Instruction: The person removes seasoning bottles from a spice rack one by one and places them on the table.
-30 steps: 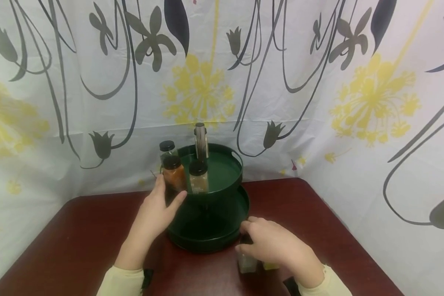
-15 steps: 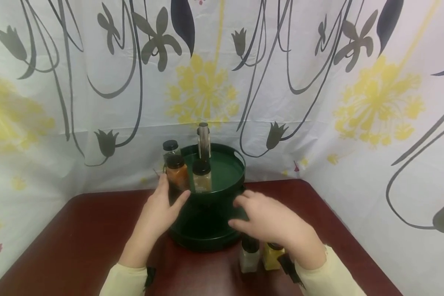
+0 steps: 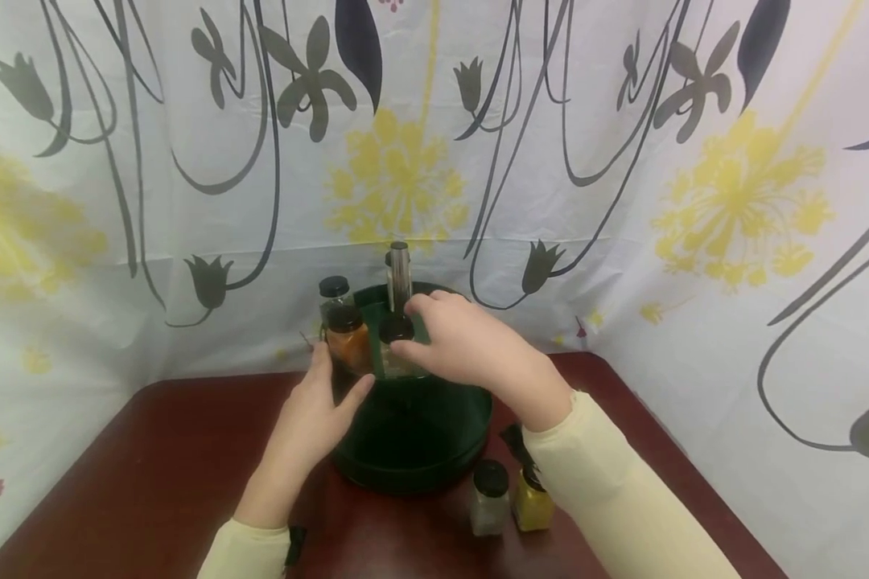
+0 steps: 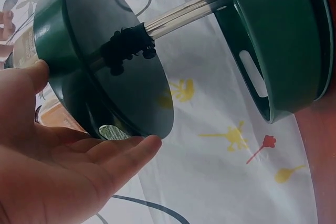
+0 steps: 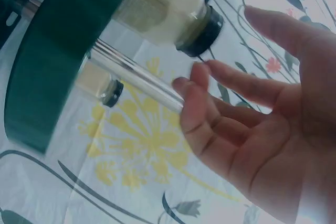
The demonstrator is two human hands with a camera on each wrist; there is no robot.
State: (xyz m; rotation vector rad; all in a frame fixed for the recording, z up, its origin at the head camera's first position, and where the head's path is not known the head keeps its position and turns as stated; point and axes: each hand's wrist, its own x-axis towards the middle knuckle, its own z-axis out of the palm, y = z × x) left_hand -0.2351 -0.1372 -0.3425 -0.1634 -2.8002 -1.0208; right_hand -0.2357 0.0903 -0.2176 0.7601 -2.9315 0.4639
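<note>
A green two-tier round tray stand holds black-lidded jars on its upper tray (image 4: 52, 24). My left hand (image 3: 304, 426) rests against that tray's outer wall, fingers extended and thumb near the rim, close to a jar of orange spice (image 3: 350, 346). Over the tray's front, my right hand (image 3: 471, 342) reaches to a tan-filled jar (image 5: 163, 9). In the right wrist view its fingers are loosely bent beside the black lid (image 5: 205, 32), with a gap between thumb and lid. A metal post (image 3: 400, 273) rises from the tray behind this jar.
Another black-lidded jar (image 3: 335, 296) stands at the upper tray's left rear. On the dark red table (image 3: 188, 450), a jar with pale contents (image 3: 489, 503) and a yellow one (image 3: 533, 505) stand right of the lower tray (image 3: 413, 474). A patterned curtain (image 3: 261, 201) surrounds the table.
My right hand has left the pale jar on the table and moved up and left to the tan jar on the upper tray. The left hand stays at the tray wall.
</note>
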